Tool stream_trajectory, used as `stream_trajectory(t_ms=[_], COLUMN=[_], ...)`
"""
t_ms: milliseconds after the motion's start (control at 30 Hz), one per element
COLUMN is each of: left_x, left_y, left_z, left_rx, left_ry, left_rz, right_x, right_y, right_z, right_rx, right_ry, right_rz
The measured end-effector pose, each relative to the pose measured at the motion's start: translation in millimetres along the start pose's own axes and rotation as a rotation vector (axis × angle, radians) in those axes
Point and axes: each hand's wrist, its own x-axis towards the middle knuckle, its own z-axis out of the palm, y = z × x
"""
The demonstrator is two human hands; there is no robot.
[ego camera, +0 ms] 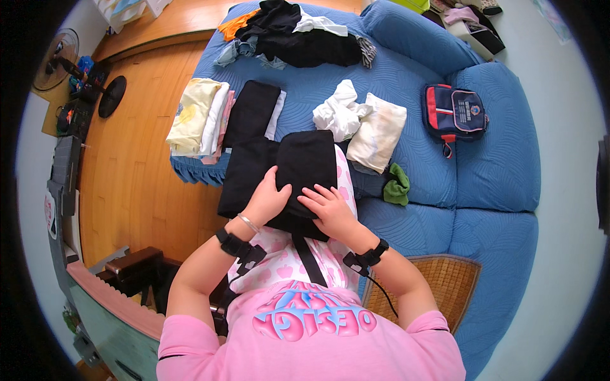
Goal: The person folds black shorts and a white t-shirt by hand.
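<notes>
Across my lap lies a folded black garment (pixel 306 155), with one folded part overlapping the rest of the dark cloth. My left hand (pixel 268 199) is at the inner edge of that folded part, thumb against the edge and other fingers partly hidden by the cloth. Flat on the garment's near right area rests my right hand (pixel 331 208), fingers spread. Just beyond, on the sofa, a folded black cloth (pixel 252 112) lies over a white one. To its left is a stack of folded clothes (pixel 198 116), topped by a pale yellow piece.
On the blue-covered sofa (pixel 419 176) lie a crumpled white garment (pixel 339 112), a folded cream garment (pixel 377 131), a green cloth (pixel 397 185) and a navy-red bag (pixel 454 113). A loose clothes heap (pixel 305 40) is at the far end. A fan (pixel 112 96) stands left.
</notes>
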Motion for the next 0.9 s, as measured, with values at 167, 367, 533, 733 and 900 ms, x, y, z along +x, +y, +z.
stream_trajectory(t_ms=[167,367,533,733,900], left_x=[-1,-28,-38,-36,-3], left_y=[-9,-27,-22,-24,-48], left_z=[-49,-45,-33,-30,-62], left_rx=[0.427,0.777,0.913,0.839,0.284], left_ry=[0.227,-0.052,-0.062,0.000,0.270], left_rz=[0.439,0.151,0.265,0.272,0.221], right_x=[3,17,13,15,52], right_y=[-8,-8,-5,-9,-22], right_z=[4,8,10,-2,-21], right_rx=[-0.069,-0.187,-0.215,-0.094,0.121], right_ry=[-0.035,-0.103,-0.175,-0.193,-0.344], right_rz=[0.019,-0.056,-0.135,-0.165,-0.049])
